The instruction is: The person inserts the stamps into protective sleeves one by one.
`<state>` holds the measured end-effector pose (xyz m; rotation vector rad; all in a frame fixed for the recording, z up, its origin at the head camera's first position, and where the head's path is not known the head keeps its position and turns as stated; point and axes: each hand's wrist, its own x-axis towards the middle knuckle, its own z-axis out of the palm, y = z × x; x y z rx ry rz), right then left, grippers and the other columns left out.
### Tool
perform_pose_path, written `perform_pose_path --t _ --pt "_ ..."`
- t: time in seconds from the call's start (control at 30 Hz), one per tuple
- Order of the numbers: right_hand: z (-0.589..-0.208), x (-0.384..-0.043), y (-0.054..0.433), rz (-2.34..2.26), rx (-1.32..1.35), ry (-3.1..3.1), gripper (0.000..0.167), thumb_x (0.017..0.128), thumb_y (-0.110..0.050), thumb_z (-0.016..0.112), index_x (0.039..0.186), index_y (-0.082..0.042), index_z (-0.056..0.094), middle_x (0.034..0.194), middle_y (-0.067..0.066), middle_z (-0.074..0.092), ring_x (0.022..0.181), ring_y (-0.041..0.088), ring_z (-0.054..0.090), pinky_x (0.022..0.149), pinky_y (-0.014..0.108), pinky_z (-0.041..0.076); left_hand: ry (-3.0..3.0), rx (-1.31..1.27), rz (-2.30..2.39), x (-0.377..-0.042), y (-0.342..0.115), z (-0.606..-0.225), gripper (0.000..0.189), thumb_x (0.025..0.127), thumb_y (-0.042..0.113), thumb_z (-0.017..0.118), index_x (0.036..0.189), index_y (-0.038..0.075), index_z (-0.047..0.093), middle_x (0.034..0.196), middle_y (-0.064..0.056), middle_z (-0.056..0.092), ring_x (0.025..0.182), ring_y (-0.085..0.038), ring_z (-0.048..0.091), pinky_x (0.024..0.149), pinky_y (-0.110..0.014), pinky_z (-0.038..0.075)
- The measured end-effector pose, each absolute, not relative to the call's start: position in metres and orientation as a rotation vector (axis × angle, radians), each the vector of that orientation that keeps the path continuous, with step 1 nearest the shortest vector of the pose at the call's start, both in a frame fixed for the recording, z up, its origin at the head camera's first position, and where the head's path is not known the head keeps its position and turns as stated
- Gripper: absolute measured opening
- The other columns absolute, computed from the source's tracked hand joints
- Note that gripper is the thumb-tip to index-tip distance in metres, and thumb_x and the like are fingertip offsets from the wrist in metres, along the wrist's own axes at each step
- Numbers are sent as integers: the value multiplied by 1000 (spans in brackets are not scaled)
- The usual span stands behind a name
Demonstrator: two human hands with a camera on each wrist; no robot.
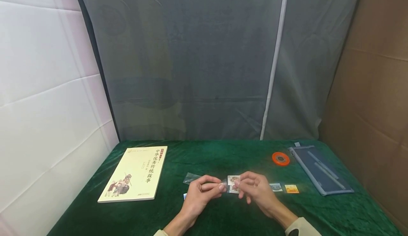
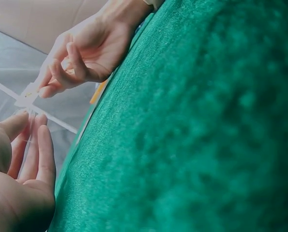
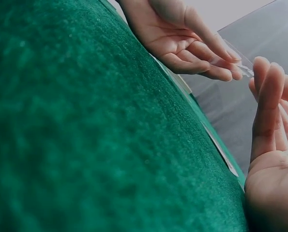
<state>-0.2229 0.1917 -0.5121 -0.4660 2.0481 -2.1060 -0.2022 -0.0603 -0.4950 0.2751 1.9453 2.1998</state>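
Note:
Just above the green cloth, both hands meet fingertip to fingertip. The left hand point(image 1: 201, 196) pinches a small clear plastic sleeve point(image 1: 224, 185) between thumb and fingers; its clear film also shows in the right wrist view. Between the thumb and fingers of the right hand point(image 1: 258, 190) are white stamps point(image 1: 233, 179) with brownish pictures, one above the other. Their left edge is right at the sleeve, and the right fingertips cover part of them. Another piece of clear plastic point(image 1: 191, 178) shows just behind the left hand.
A blue stamp point(image 1: 276, 187) and a yellow stamp point(image 1: 291, 189) lie right of the right hand. Farther right are an orange tape roll point(image 1: 281, 158) and a blue zip pouch point(image 1: 322, 170). A cream book point(image 1: 134, 174) lies at left on the green cloth point(image 1: 127, 218).

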Motion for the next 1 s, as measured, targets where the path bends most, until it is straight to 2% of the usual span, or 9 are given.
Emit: perform_pose_path --t 0.33,0.5,0.63,0.77,1.0 --pt "-512 -221 191 -2046 -534 1984 10 104 -15 72 108 -6 68 101 8 83 70 10 73 51 19 51 1902 266 2220 -203 -61 -497 39 97 24 84 122 -3 70 115 -17 82 105 -25 82 89 -34 66" --pt "-512 -221 190 -2046 -541 1988 1 104 -8 70 104 -9 69 102 14 83 67 10 72 50 18 50 1898 275 2215 -203 -61 -497 38 98 23 84 122 -4 70 114 -18 83 104 -27 82 88 -35 66" --pt "-513 -220 189 -2043 -552 1975 9 104 -6 69 100 -14 69 101 16 83 64 9 71 48 18 50 1909 283 2208 -203 -61 -496 37 98 22 83 121 -4 70 113 -19 83 103 -27 82 88 -34 66" --pt "-513 -220 189 -2042 -561 1955 10 103 -7 71 99 -16 69 98 10 84 61 8 70 47 18 49 1924 281 2199 -202 -61 -495 39 97 23 84 122 -5 71 112 -17 83 102 -25 82 87 -34 66" --pt "-512 -219 190 -2045 -571 1941 8 101 -12 76 99 -11 68 94 5 84 60 8 70 47 18 49 1952 299 2174 -200 -60 -493 37 96 24 85 121 -2 76 112 -13 84 102 -19 81 88 -33 66"
